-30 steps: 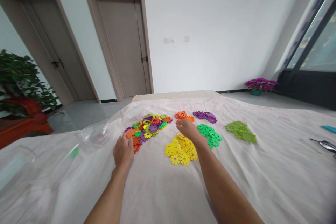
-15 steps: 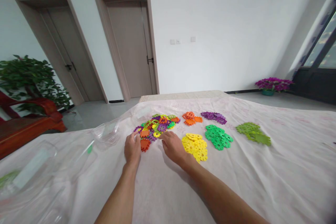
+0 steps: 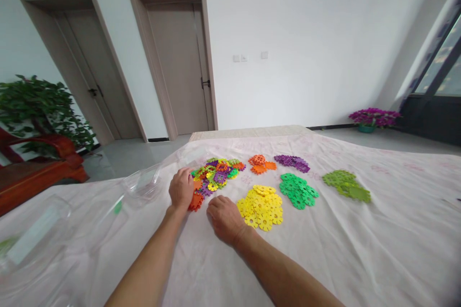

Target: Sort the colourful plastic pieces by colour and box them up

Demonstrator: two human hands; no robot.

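Observation:
On the cloth lies a mixed pile of flower-shaped plastic discs [image 3: 220,177], in purple, yellow, green and orange. My left hand [image 3: 182,189] is at the left edge of this pile, its fingers curled inward beside several orange-red discs [image 3: 196,201]. Whatever it pinches is hidden. Just in front of the pile, my right hand [image 3: 225,219] is low over the cloth with its fingers bent and held together. Its fingertips are covered, so anything in them cannot be made out. Close to its right side is a heap of yellow discs [image 3: 262,206].
Separate groups of orange discs [image 3: 260,165], purple discs [image 3: 292,162], green discs [image 3: 298,191] and light green discs [image 3: 347,184] lie on the tablecloth [image 3: 389,230]. Clear plastic containers [image 3: 142,184] stand at the left. A wooden chair [image 3: 54,163] is beyond them.
My right hand has drawn back from the mixed pile towards me and slightly left, uncovering more yellow discs. The left hand has shifted a little farther away, its fingers more curled.

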